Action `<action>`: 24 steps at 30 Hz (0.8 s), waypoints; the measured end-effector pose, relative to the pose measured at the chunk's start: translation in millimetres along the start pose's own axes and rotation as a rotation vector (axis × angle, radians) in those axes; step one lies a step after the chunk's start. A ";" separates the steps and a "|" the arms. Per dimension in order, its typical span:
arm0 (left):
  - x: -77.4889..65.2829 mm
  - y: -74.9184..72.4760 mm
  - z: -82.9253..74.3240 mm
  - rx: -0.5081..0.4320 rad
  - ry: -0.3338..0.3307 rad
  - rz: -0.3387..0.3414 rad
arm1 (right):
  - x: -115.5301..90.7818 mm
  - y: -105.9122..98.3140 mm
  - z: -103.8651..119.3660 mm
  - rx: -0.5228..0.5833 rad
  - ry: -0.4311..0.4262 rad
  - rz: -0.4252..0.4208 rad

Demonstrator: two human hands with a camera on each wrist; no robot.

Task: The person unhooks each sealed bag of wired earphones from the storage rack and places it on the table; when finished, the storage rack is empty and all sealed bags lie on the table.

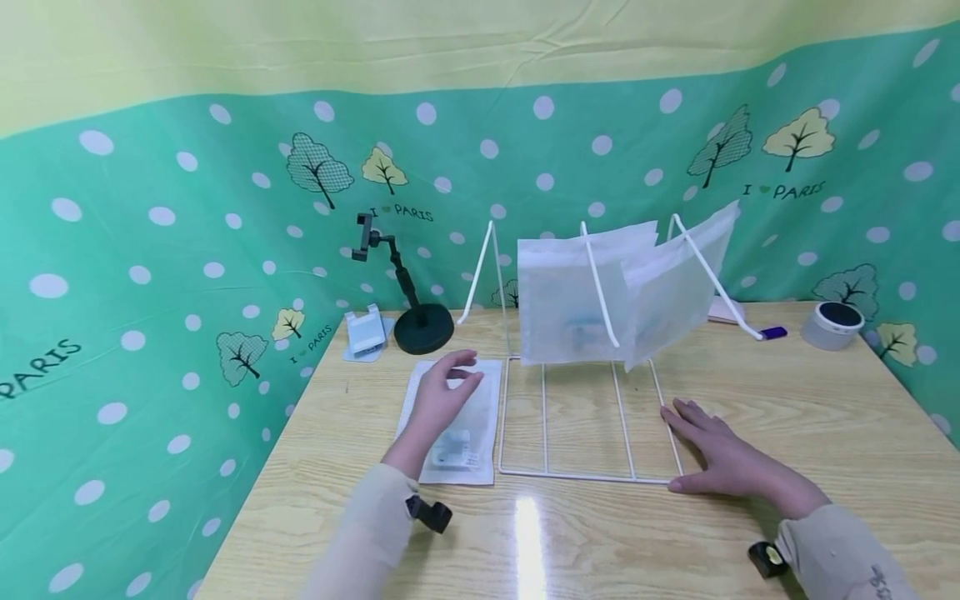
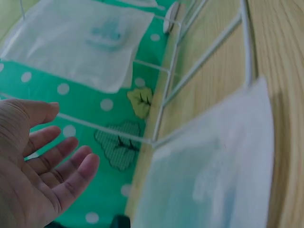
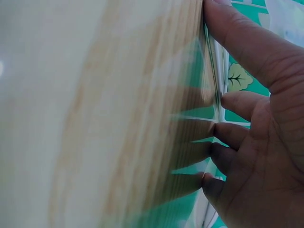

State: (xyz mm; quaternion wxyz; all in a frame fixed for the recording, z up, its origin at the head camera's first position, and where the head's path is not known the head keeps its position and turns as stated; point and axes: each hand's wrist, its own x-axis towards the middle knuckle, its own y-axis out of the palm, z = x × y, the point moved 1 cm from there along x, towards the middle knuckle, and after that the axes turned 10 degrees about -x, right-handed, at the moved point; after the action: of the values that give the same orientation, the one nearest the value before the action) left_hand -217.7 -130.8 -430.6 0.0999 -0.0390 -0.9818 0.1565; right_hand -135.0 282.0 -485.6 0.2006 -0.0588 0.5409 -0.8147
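Observation:
A white wire rack (image 1: 566, 476) stands on the table, with two translucent white pouches (image 1: 555, 287) (image 1: 678, 287) leaning between its slanted wires. Beside the rack's left edge, a similar pouch (image 1: 480, 442) lies flat; something pale blue shows faintly inside. My left hand (image 1: 442, 396) hovers over that flat pouch, thumb and fingers loosely bent and apart. In the left wrist view nothing lies within the left hand (image 2: 52, 166). My right hand (image 1: 723, 454) rests spread at the rack's right base edge, its fingertips and thumb on or close to the wire and tabletop.
At the back left are a black phone stand (image 1: 423, 327) and a small light-blue holder (image 1: 366, 332). A white round object with a dark top (image 1: 832, 326) and a purple item (image 1: 774, 332) sit at the back right. A patterned curtain (image 1: 225, 200) hangs behind the wooden table (image 1: 322, 500).

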 end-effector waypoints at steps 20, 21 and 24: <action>49.0 66.5 -38.8 -0.273 0.100 -0.012 | -1.6 -1.3 3.0 0.016 -0.012 -0.006; 50.2 68.0 -38.5 -0.293 0.092 -0.023 | -1.6 -1.3 3.0 0.013 -0.016 -0.009; 53.5 72.2 -37.5 -0.333 0.087 -0.048 | -1.7 -0.9 3.3 0.007 -0.018 -0.020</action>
State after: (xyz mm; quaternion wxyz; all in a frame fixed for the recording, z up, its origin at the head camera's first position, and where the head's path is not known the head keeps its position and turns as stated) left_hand -258.9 -45.4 -408.5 0.1384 -0.0382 -0.9896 -0.0124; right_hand -132.6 280.2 -483.2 0.1974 -0.0707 0.5359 -0.8179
